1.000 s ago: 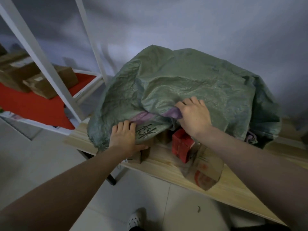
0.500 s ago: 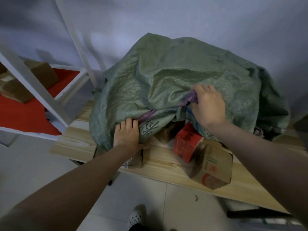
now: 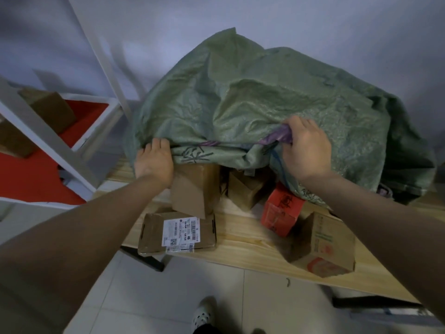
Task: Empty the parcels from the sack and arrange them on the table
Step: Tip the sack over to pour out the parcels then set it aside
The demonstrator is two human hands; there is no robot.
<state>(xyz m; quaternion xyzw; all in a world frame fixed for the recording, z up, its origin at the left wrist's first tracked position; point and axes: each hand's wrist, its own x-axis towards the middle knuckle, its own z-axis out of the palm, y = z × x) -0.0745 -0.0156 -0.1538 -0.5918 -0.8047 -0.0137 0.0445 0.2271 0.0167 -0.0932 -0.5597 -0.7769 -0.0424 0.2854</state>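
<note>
The green sack [image 3: 277, 100] lay heaped on the wooden table [image 3: 243, 239], its mouth toward the person, and both hands gripped that hem: the left hand [image 3: 154, 162] curled its fingers over the edge at the sack's left corner, while the right hand [image 3: 305, 150] bunched the purple-striped rim in a closed fist. Parcels sat at the opening (some half under the cloth): a flat labelled box [image 3: 178, 233] overhanging the table's front edge, an upright brown box [image 3: 195, 189], a smaller brown box [image 3: 248, 186], a red box [image 3: 281, 212] and a printed carton [image 3: 327, 247].
</note>
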